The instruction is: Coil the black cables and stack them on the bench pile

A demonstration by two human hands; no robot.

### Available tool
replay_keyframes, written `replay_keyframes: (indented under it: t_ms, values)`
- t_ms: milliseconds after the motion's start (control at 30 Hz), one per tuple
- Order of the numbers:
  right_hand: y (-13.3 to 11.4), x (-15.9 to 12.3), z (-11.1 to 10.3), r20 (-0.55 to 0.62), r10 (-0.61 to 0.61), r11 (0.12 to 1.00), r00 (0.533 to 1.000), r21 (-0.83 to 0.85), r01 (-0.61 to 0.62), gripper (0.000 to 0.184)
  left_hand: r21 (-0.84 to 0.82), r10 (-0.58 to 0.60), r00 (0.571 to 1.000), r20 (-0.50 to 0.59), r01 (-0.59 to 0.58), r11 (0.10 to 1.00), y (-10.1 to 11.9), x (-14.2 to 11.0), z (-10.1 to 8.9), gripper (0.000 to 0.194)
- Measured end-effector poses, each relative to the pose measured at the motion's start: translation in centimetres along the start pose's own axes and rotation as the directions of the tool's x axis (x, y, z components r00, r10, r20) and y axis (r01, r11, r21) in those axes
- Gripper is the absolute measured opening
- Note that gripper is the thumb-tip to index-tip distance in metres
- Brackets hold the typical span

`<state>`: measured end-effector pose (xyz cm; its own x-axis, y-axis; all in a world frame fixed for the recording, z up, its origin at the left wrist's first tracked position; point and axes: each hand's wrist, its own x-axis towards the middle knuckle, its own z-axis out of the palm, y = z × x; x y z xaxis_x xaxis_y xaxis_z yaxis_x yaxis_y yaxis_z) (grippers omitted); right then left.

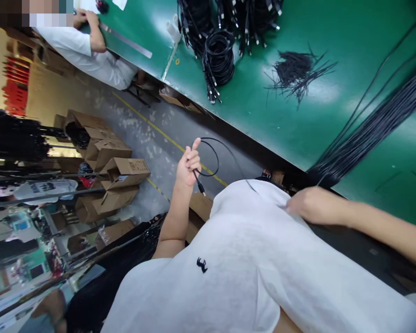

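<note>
- Black cable [218,163] looped from left hand [189,165], fingers curled round it, likely so the loop can't spring open
- Right hand [304,204] blurred, can't tell grip
- Cable runs between them across shirt [235,236]

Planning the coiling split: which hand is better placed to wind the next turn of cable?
Probably the right hand. The left hand is taken up holding the looped cable, plug sticking out below; the right, though blurred, seems to grip the trailing length, so could bring it round.
</note>
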<state>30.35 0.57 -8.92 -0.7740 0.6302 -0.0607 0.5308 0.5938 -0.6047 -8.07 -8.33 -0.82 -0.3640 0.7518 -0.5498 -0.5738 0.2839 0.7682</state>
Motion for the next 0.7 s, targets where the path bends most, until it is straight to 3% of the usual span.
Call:
replay_keyframes:
  t_ms: [67, 133, 267, 333, 500, 600, 700]
  values:
    - [-2.3, 1.6, -0.4, 0.041, -0.087, 0.992, 0.995, 0.1, 0.083, 0.054, 0.137, -0.081, 0.99, 0.112, 0.065, 0.988, -2.4, 0.2, 1.8, 0.026]
    - [-3.9, 3.8, -1.5, 0.065, -0.166, 0.968, 0.984, 0.201, 0.15, 0.049, 0.29, -0.186, 0.945, 0.268, 0.105, 0.951, -5.0, -0.1, 4.0, 0.028]
    - [-4.8, 8.0, -4.6, 0.095, -0.272, 0.9, 0.958, 0.378, 0.218, 0.041, 0.412, -0.366, 0.752, 0.548, 0.138, 0.901, -7.6, -1.2, 7.4, 0.045]
    - [-4.0, 9.0, -5.7, 0.075, -0.234, 0.881, 0.969, 0.438, 0.179, 0.04, 0.386, -0.372, 0.709, 0.599, 0.151, 0.91, -7.1, -1.5, 7.9, 0.046]
    - [-0.9, 9.0, -5.0, 0.007, -0.036, 0.869, 0.999, 0.494, 0.028, 0.042, 0.24, -0.376, 0.744, 0.552, 0.29, 0.926, -4.6, -1.7, 7.6, 0.028]
    - [0.2, 8.9, -3.7, -0.012, 0.073, 0.885, 0.997, 0.461, -0.059, 0.043, 0.112, -0.407, 0.798, 0.445, 0.402, 0.909, -4.0, -1.9, 7.4, 0.04]
    - [2.2, 8.3, -2.7, -0.002, 0.138, 0.9, 0.99, 0.418, -0.125, 0.044, -0.023, -0.396, 0.851, 0.345, 0.43, 0.903, -3.5, -2.0, 7.0, 0.05]
